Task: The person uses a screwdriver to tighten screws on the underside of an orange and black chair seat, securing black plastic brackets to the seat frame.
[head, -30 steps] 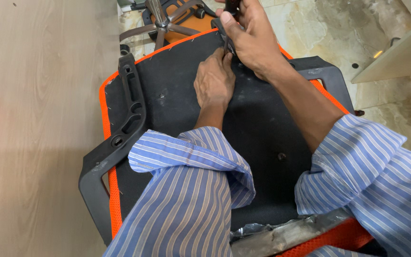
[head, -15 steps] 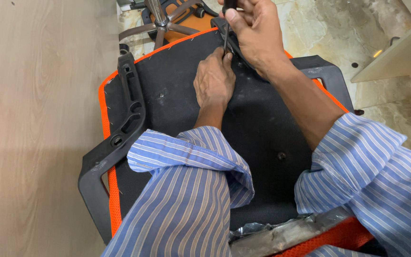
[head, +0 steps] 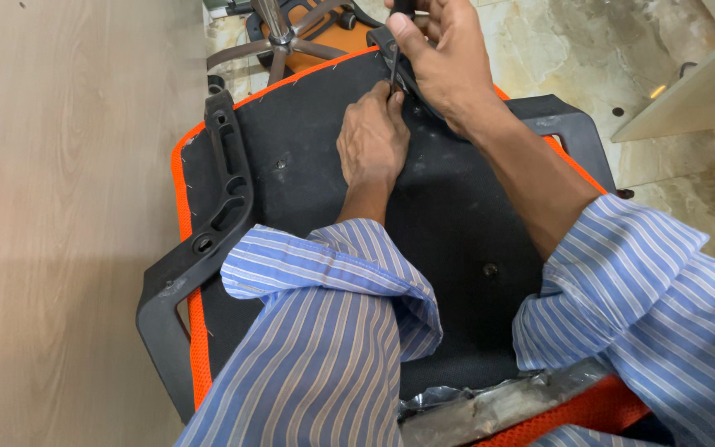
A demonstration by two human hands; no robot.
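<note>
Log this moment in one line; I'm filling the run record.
left hand: steadying tool tip | right hand: grip on screwdriver | chair seat: upside down, black underside

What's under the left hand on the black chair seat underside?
Left hand rests flat on black fabric seat underside, fingertips steadying a thin dark tool gripped by right hand. Anything beneath the palm is hidden.

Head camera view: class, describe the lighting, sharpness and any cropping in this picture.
Head view: even, soft light with only faint shadows under the striped sleeves; the black seat underside and left hand are sharp; the right hand and the thin tool it holds are cut by the top edge; mild sheen on the marble floor.
</note>
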